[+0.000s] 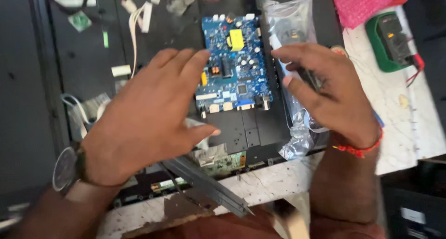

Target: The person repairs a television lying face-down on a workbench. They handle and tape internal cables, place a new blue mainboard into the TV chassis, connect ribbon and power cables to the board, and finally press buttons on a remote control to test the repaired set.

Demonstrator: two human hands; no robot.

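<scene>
Both hands are hovering over the opened back of a flat black panel [83, 58] lying on the worn white bench [399, 104]: left hand [148, 113] spread flat and released, fingers reaching toward the blue circuit board [234, 65]; right hand [330, 88] loosely curled over a clear plastic bag [290, 25], though whether it is gripping the bag is unclear. The board is sitting mid-panel, apparently seated, with a white ribbon cable [134, 25] lying loose, so wiring work is probably remaining. A grey metal strip [209, 183] is leaning off the near edge, and a green multimeter [392, 39] is sitting unused well to the right.
</scene>
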